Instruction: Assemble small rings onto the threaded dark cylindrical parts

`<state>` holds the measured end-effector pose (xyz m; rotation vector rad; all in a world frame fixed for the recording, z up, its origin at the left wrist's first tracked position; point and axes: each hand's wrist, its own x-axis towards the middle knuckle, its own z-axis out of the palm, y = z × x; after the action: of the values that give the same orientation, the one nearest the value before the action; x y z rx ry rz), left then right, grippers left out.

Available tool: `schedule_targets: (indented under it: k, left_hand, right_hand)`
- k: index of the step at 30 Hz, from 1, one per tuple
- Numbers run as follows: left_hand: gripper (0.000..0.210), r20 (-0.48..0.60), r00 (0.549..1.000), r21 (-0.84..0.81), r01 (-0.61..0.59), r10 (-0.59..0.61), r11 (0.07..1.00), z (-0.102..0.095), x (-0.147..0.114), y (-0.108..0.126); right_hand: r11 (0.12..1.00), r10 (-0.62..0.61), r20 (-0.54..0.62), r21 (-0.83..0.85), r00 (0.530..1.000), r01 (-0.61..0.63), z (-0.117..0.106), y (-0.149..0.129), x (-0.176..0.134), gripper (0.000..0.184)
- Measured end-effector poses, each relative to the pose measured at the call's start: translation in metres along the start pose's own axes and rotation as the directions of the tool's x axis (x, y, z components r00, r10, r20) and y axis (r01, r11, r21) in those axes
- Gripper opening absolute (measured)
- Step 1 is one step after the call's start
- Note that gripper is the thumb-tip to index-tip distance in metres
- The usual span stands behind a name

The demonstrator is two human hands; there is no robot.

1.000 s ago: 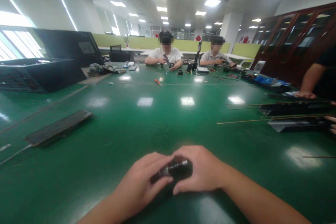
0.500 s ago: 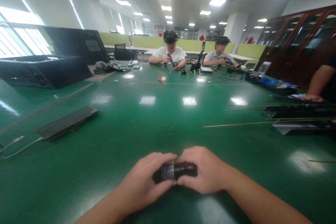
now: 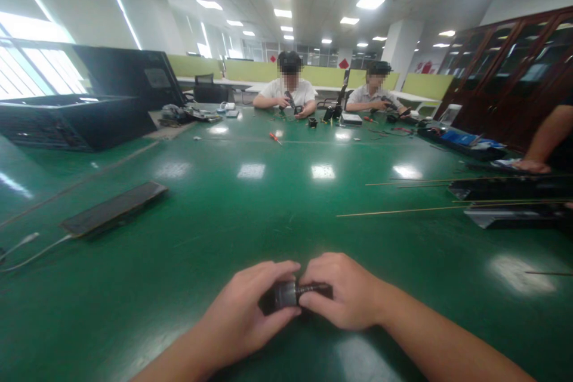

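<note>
Near the front of the green table (image 3: 250, 221), my left hand (image 3: 244, 304) is closed round a dark metallic cylinder (image 3: 285, 295) lying sideways. From the cylinder's right end a thin, ribbed shaft (image 3: 307, 289) sticks out to the right. My right hand (image 3: 347, 295) pinches this shaft close to the cylinder between thumb and forefinger. The fingertips of both hands almost meet. Its exact kind I cannot make out, and part of it is hidden behind my fingers.
A flat grey slab with a white cable (image 3: 116, 209) lies left. Thin rods (image 3: 398, 211) reach in from dark trays (image 3: 505, 215) at right. An orange screwdriver (image 3: 275, 138) lies mid-table. Two people work at the far side; another person's hand (image 3: 535, 166) rests at right.
My right thumb and forefinger have closed in from around the shaft to a pinch on it. The left hand has stayed in place. The thin rods at right have shifted left.
</note>
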<state>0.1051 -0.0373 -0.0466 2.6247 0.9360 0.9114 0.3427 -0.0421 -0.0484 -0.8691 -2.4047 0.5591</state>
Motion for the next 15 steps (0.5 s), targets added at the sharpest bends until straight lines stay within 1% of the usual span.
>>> schedule_targets:
  k: [6, 9, 15]
  left_hand:
    - [0.064, -0.001, 1.000, -0.001, 0.007, -0.007, 1.000, -0.0011, -0.0005, 0.0004]
    - [0.064, -0.019, 1.000, -0.015, 0.006, -0.006, 1.000, -0.0019, 0.0001, 0.0008]
    - [0.062, -0.018, 1.000, -0.051, 0.020, -0.021, 0.998, 0.0025, -0.0034, -0.0055]
  right_hand:
    - [0.999, -0.033, -0.002, -0.024, 0.999, 0.033, -0.0006, -0.0020, 0.0012, 0.022]
    - [0.998, -0.040, 0.002, -0.043, 0.999, 0.040, -0.0023, -0.0033, 0.0013, 0.023]
    - [0.998, -0.023, -0.007, -0.050, 1.000, 0.022, -0.0042, -0.0035, -0.0004, 0.022]
